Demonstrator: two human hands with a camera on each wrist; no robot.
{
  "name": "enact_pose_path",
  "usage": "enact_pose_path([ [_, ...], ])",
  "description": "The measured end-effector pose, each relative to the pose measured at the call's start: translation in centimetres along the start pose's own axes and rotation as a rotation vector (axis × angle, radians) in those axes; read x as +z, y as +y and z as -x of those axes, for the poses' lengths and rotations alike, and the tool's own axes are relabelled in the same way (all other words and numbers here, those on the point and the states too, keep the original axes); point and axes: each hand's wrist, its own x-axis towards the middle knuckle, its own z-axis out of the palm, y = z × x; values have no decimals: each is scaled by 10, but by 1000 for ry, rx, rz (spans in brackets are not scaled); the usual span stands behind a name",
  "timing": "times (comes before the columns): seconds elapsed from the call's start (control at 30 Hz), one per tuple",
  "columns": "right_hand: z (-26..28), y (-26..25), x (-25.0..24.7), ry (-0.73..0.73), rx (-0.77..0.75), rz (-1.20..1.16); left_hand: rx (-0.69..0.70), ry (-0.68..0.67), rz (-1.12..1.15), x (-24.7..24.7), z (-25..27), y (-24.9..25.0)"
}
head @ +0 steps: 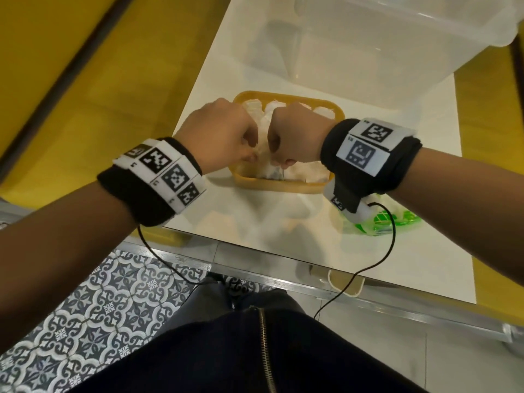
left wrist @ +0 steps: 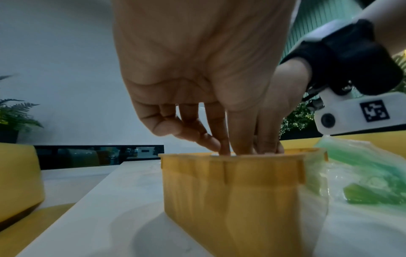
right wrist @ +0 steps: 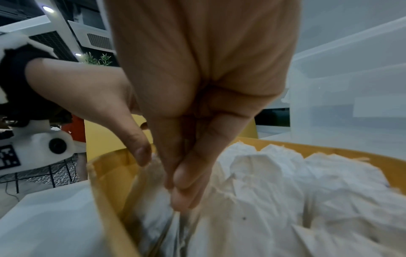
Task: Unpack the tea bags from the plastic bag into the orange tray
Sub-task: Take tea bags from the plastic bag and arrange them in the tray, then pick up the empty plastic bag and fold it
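Both hands meet over the orange tray [head: 283,185] — left hand [head: 224,134] and right hand [head: 295,134] each pinching tea bags [right wrist: 274,173] lying inside it. Tugging apart could tear the thin paper — or tip the tray.

White tea bags [right wrist: 285,182] fill the orange tray [head: 279,186] on the table; the crumpled green-printed plastic bag [head: 388,221] lies just beside it.

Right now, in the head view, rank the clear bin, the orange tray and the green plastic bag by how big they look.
1. Clear bin, largest, partly cut off by the frame.
2. Orange tray, partly hidden behind both hands.
3. Green plastic bag, smallest, though the right wrist camera covers part of it, so its full extent is unsure.
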Motion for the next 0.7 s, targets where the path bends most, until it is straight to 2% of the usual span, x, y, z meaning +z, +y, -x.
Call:
enact_pose_path([
  [0.23, 0, 7, 1, -35, 56, -51, -6, -19, -93, 1, -1, -1],
  [0.3, 4, 8, -3, 5, 42, -52, 5, -16, -80, 0, -1, 1],
  [0.43, 25, 31, -31, 173, 118, -291, -34, 65, 18, -11, 5, -1],
  [0.6, 72, 81, -46, 405, 253, -395, -234, 245, 212, -12, 27, -15],
  [0.7, 96, 98, -33, 498, 340, -484, -433, 132, 439, 4, 34, -15],
])
